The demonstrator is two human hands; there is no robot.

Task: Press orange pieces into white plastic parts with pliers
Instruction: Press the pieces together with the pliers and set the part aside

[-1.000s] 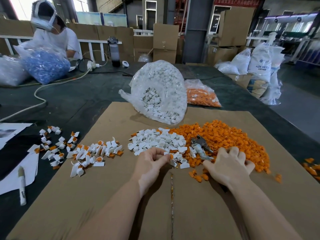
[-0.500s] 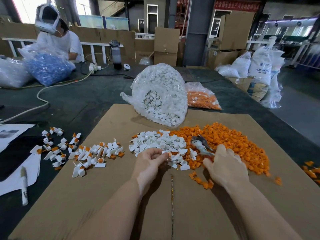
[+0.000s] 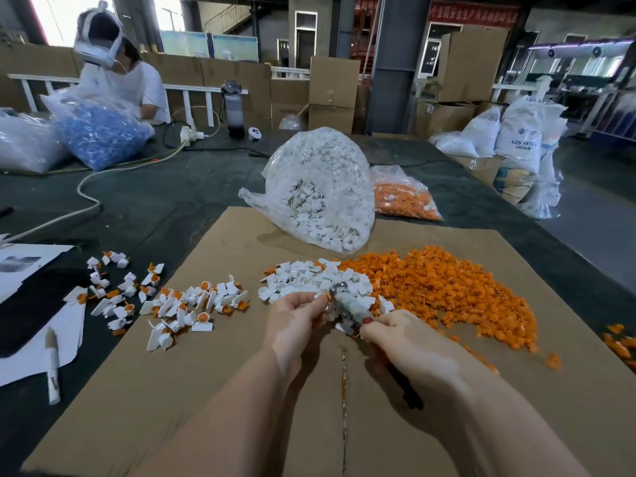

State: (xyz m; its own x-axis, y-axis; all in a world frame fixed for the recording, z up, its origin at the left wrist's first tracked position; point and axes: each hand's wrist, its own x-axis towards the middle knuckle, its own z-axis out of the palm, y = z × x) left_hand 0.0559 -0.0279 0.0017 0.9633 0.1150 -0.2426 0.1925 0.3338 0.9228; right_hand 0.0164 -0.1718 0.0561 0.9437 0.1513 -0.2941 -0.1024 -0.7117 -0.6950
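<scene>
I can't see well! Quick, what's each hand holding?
Left hand: pinches a small white part with orange.
Right hand: grips the pliers, whose tip meets that part.

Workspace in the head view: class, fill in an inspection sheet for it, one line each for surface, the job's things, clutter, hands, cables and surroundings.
Surface: cardboard sheet lying on a dark table.
Job's things: loose white parts beside a heap of orange pieces; pliers; assembled pieces to the left; bag of white parts; bag of orange pieces.
Clutter: marker, papers, bottle.
Hands: left hand pinches a small part at the plier tip; right hand grips the plier handles.
Cables: white cable running to a power strip.
Surroundings: another person with a bag of blue parts; cardboard boxes; sacks.
</scene>
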